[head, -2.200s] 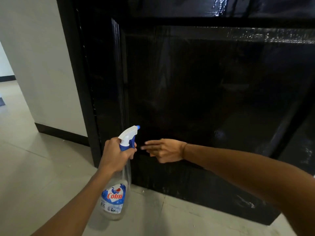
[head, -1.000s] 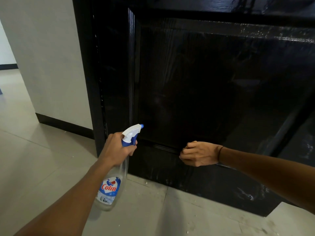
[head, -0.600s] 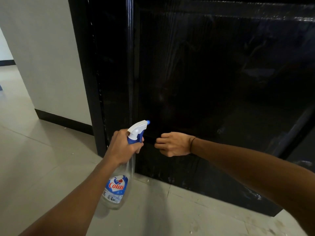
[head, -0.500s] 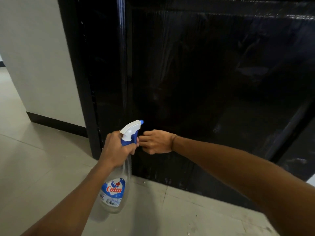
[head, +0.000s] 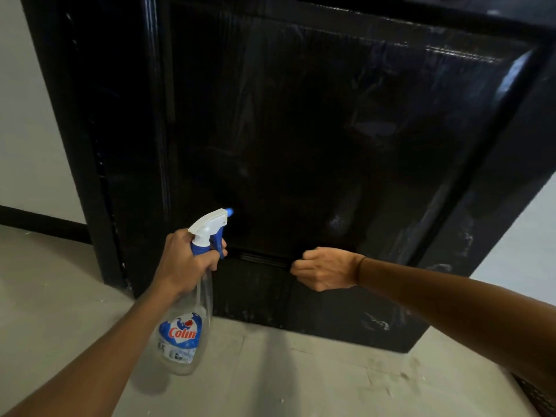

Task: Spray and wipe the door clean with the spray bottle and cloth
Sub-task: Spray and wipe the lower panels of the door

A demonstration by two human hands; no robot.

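My left hand [head: 183, 263] clamps the near-empty, light clear plastic spray bottle [head: 183, 335] by its neck; my right hand [head: 323, 267], fisted, rubs the glossy black door [head: 301, 130], cloth unseen.

Home interior — glossy black door [head: 316, 139], plain wall [head: 24, 130], tiled floor [head: 60, 296].

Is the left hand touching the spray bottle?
Touching. The head view shows the left hand wrapped around the neck of the spray bottle, with a finger on the blue trigger, holding it off the floor.
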